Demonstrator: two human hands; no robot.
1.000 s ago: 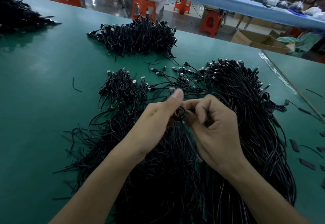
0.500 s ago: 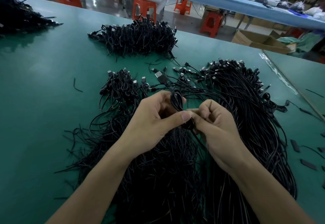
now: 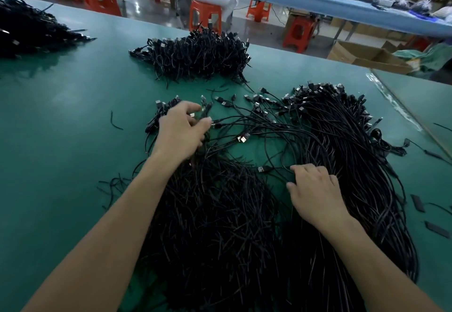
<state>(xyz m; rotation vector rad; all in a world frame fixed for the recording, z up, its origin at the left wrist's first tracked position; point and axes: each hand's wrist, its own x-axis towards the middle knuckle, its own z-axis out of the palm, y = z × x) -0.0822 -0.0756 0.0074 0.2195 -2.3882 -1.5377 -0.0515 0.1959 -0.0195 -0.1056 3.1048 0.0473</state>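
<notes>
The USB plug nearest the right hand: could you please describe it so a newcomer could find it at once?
On the green table, find the bare patch between the two big heaps of black cables. The right hand rests beside it, with the USB plug just left of its fingertips. Unlike the plugs farther back, it lies nearest the person, metal end leftward.

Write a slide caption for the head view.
Left hand touches a small heap of coiled black cables; right hand rests on loose black USB cables on a green table.

Dim overhead light, soft blur, warped edges
</notes>
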